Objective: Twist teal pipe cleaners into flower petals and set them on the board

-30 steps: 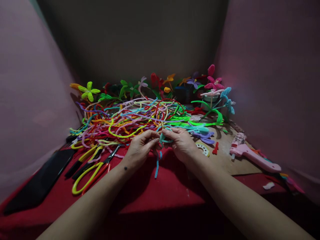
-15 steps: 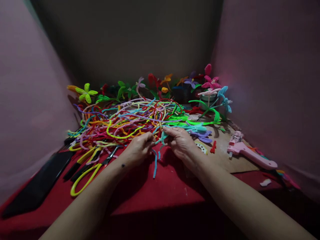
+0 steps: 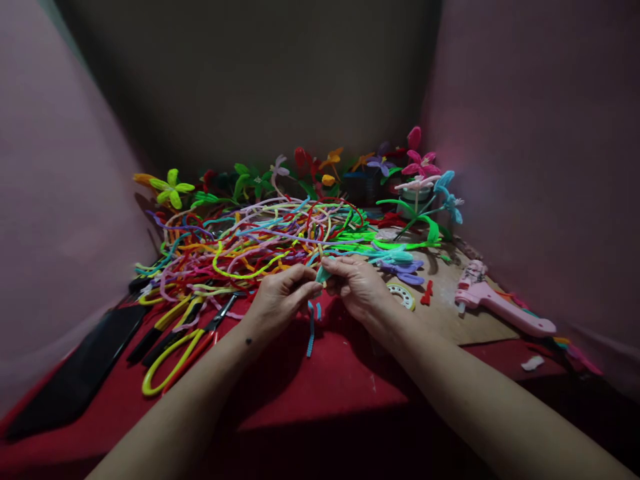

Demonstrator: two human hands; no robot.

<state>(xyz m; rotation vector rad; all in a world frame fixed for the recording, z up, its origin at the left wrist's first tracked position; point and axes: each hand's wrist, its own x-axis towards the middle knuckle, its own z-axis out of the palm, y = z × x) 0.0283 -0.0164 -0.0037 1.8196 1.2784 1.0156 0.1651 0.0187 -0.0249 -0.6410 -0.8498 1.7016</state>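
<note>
A small teal pipe-cleaner piece (image 3: 323, 273) is pinched between both hands, above the red cloth (image 3: 320, 387). My left hand (image 3: 290, 290) grips its left side with thumb and fingers pressed together. From the right, my right hand (image 3: 353, 280) pinches the same piece, its fingertips almost touching the left ones. Most of the piece is hidden by the fingers. Just below the hands, a short blue pipe-cleaner offcut (image 3: 311, 337) lies on the cloth, with a smaller blue bit beside it.
Behind the hands spreads a pile of coloured pipe cleaners (image 3: 250, 243). Yellow-handled scissors (image 3: 173, 363), pliers (image 3: 165, 320) and a black flat object (image 3: 80, 373) lie left. On the right are a tape roll (image 3: 401, 297) and pink glue gun (image 3: 490, 303); pipe-cleaner flowers (image 3: 423, 163) stand behind.
My left hand has shifted slightly right and closer to my right hand, its thumb now on the teal piece. Less of that piece shows between the fingers.
</note>
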